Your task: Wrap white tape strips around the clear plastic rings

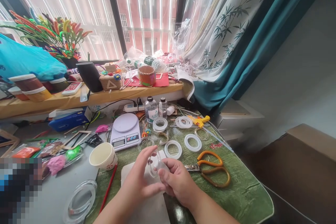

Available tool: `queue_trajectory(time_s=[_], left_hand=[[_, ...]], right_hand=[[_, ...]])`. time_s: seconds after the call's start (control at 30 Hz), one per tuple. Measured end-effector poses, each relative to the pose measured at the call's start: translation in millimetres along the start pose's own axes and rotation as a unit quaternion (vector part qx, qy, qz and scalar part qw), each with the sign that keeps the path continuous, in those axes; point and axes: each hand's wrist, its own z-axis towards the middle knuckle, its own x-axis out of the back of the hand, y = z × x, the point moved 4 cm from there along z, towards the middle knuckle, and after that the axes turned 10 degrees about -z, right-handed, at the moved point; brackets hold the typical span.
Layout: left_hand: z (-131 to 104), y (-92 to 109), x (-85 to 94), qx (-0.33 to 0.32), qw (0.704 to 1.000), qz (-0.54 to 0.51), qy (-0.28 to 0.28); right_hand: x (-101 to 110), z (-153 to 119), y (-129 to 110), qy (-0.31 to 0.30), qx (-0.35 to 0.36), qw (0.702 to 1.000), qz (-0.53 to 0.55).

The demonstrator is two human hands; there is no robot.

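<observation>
Both hands are together above a white sheet (144, 203) near the front of the green table. A clear ring (151, 169) stands upright between them. My left hand (140, 178) curves round its left side, with the thumb stretched towards my right hand. My right hand (174, 180) pinches the right side of the ring, and its fingers partly hide something whitish and translucent there. Just beyond the hands lie white ring moulds (173, 149) and another clear ring (146, 143). Orange-handled scissors (215, 169) lie to the right, their blades pointing towards my right hand.
A white scale (125, 141), a paper cup (103, 157) and a red stick (108, 189) are on the left. Clear bottles (151, 111) and a yellow tool (201, 121) are at the back. Large clear rings (81, 197) lie front left.
</observation>
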Motion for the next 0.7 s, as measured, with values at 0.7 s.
queue_trajectory(time_s=[0.7], left_hand=[[9,5,4.1,0.063,0.99,0.12,0.037]], right_hand=[[7,5,-7,0.096,0.062,0.989,-0.096]])
